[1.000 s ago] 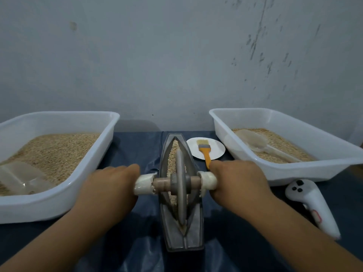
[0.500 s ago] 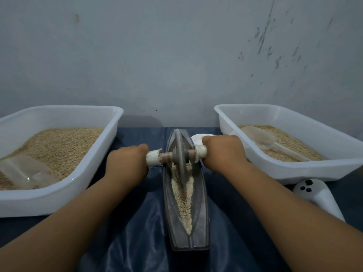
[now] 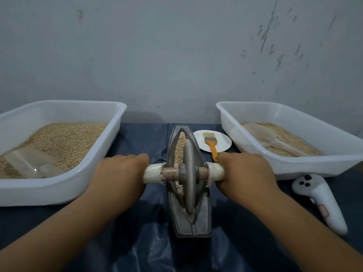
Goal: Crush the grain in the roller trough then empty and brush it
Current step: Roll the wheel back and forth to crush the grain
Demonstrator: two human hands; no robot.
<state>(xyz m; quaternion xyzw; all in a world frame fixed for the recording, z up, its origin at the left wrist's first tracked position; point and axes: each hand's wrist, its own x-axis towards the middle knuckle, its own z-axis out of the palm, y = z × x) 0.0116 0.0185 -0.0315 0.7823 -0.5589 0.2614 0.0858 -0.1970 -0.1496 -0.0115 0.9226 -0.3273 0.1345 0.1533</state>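
A grey boat-shaped roller trough (image 3: 202, 218) lies lengthwise on the dark cloth in front of me. Tan grain (image 3: 179, 150) fills its far half. A grey stone wheel (image 3: 189, 173) stands upright in the trough near its middle, on a wooden axle with white-wrapped handles. My left hand (image 3: 117, 177) grips the left handle. My right hand (image 3: 245, 173) grips the right handle. An orange-handled brush (image 3: 211, 143) lies on a small white plate (image 3: 222, 140) just right of the trough's far end.
A white tub (image 3: 64, 185) of grain with a clear scoop (image 3: 29, 163) stands at the left. A second white tub (image 3: 306, 163) with grain and a clear scoop (image 3: 263, 134) stands at the right. A white hand controller (image 3: 322, 201) lies near the right tub. A wall is close behind.
Half a second ago the wheel was at the trough's far end; both hands have pulled it back toward me to the middle, and grain now shows beyond the wheel.
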